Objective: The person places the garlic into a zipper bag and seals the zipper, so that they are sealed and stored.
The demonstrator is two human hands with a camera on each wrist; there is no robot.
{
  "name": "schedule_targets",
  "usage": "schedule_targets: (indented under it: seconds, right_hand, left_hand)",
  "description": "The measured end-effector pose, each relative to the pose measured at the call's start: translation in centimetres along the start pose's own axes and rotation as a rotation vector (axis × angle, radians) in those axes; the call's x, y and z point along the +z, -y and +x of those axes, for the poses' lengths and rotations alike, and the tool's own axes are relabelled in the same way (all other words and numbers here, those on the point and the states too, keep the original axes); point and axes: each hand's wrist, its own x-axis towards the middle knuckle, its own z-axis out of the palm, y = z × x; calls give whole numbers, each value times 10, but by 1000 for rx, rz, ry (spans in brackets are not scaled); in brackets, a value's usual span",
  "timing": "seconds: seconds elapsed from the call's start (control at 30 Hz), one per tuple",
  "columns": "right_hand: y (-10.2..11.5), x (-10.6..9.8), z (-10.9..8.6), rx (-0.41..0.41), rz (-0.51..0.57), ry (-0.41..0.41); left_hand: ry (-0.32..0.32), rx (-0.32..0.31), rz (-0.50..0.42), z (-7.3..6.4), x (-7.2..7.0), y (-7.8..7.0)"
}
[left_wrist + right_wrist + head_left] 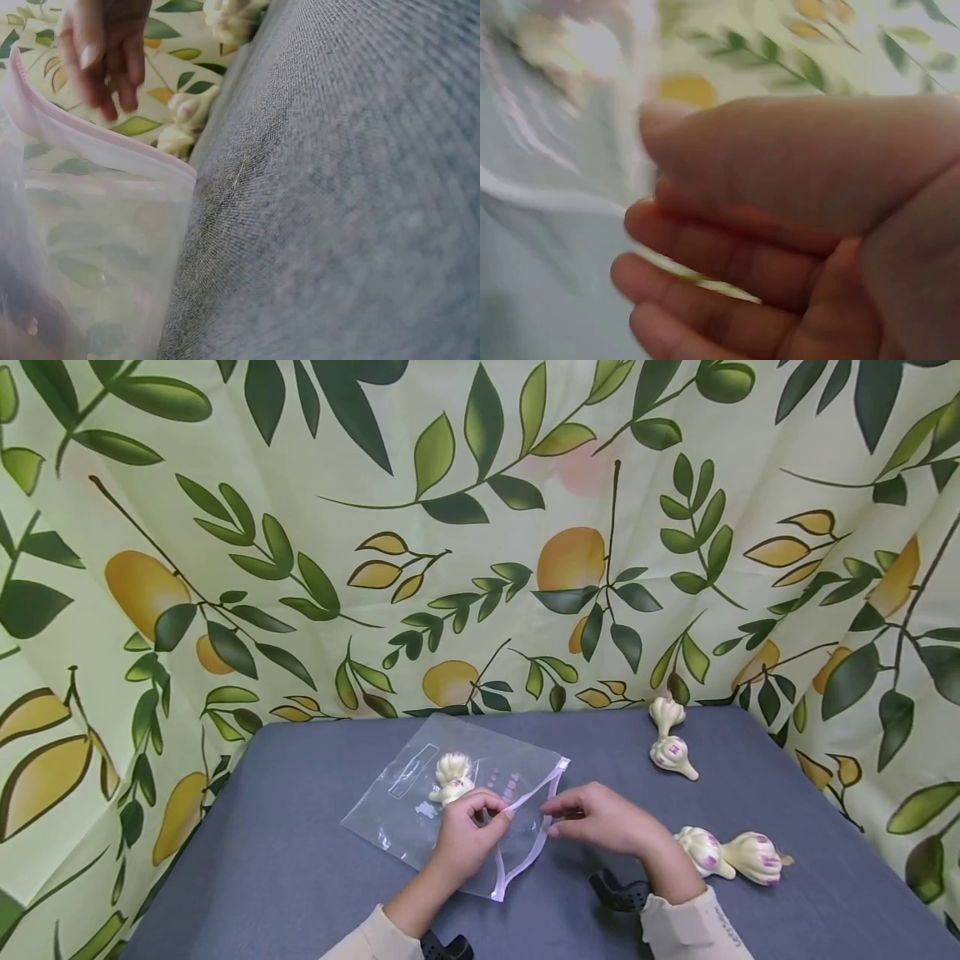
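A clear zip bag [408, 814] with a pale pink zip edge lies on the table, its mouth gaping toward the right. Garlic [453, 768] shows inside it, partly covered by my left hand [463, 839]. Thumb and forefinger of that hand pinch the near layer of the bag's mouth. Just right of the opening, my right hand [603, 818] hovers with loosely bent fingers and nothing in them. From the right wrist view, its fingertips [641, 217] are right at the zip edge. The left wrist view has the raised bag mouth [97, 142] below the right hand [109, 56].
Two garlic bulbs [753, 857] lie by my right forearm, and two more bulbs [669, 753] sit near the back right edge. The table [285, 843] has a grey-blue cloth. Behind it hangs a leaf-and-fruit patterned curtain [495, 552].
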Motion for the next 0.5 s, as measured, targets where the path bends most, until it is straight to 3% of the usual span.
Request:
schedule_targets:
  seconds: [0.2,0.37,0.5]
  right_hand:
    - [-21,-62,-59,279,-107,-192]
    - [-38,-85,-91,484,-94,-144]
    - [-50,-91,-101,531,-60,-82]
  left_hand:
    - [-13,-15,1,-1,0,4]
    - [-7,-27,1,0,-1,5]
    - [-6,-46,8,1,-1,5]
